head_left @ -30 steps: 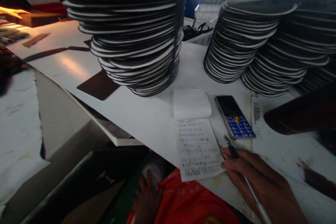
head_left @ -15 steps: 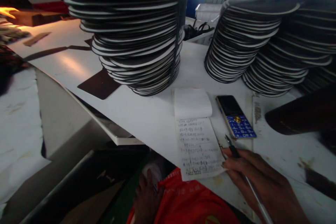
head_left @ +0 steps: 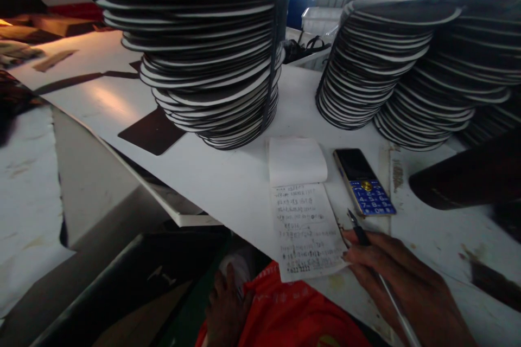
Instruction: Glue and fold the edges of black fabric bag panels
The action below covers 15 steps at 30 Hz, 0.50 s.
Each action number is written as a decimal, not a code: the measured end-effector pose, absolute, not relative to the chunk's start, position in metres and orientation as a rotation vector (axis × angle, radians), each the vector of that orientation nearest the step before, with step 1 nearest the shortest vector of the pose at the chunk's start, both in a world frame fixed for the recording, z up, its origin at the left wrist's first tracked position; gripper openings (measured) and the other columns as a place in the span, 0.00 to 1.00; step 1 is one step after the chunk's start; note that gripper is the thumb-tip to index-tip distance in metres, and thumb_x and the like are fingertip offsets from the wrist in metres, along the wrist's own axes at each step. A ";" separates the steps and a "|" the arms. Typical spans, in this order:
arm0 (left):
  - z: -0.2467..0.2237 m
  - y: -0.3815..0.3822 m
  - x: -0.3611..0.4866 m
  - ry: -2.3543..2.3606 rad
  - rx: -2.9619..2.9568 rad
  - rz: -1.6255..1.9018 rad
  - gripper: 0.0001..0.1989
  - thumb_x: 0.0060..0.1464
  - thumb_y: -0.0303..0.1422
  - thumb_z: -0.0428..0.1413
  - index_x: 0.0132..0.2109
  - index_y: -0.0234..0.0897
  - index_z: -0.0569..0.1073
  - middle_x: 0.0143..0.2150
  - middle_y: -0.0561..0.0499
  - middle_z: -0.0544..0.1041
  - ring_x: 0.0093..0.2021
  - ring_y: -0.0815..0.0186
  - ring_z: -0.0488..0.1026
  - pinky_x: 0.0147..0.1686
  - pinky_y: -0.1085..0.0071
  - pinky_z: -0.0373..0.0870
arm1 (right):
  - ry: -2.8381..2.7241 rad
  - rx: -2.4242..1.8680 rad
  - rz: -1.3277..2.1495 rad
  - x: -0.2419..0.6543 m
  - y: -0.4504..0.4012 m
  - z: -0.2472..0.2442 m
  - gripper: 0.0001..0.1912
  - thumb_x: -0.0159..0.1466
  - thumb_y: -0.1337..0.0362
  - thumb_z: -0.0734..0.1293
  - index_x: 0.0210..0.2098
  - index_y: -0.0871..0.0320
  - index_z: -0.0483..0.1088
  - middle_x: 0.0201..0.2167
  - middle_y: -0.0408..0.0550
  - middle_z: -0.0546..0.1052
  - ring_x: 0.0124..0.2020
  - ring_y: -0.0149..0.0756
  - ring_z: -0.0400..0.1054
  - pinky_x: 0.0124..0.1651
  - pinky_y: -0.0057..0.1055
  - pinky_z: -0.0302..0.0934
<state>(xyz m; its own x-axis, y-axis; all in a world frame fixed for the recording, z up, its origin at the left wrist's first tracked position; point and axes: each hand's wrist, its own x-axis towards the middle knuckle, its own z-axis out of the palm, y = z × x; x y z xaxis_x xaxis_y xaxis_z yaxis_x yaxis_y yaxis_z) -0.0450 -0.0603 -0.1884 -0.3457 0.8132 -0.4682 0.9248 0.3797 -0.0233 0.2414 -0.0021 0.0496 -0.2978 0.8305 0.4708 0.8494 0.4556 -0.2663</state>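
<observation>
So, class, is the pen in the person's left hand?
No, the right hand holds the pen, its tip beside the phone.

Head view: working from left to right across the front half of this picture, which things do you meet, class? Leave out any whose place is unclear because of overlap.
Brown card, left hand, notepad, phone, dark curved object.

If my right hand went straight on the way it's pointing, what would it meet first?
Probably the notepad, whose edge lies close by your right hand, though contact is unclear.
</observation>
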 end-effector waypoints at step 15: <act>-0.176 -0.059 -0.040 2.257 1.512 -0.404 0.36 0.54 0.47 0.41 0.67 0.36 0.47 0.65 0.34 0.51 0.55 0.44 0.64 0.46 0.52 0.65 | -2.091 -1.388 -0.044 0.240 -0.003 0.044 0.07 0.63 0.69 0.63 0.37 0.53 0.72 0.42 0.45 0.76 0.42 0.33 0.71 0.44 0.27 0.68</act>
<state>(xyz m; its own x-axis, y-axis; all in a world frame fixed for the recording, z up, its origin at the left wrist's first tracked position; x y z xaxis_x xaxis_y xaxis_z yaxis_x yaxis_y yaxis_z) -0.0403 -0.0586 -0.1761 -0.3399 0.8134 -0.4721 0.9267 0.3752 -0.0207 0.2400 -0.0033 0.0438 -0.2544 0.8222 0.5092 0.8427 0.4468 -0.3003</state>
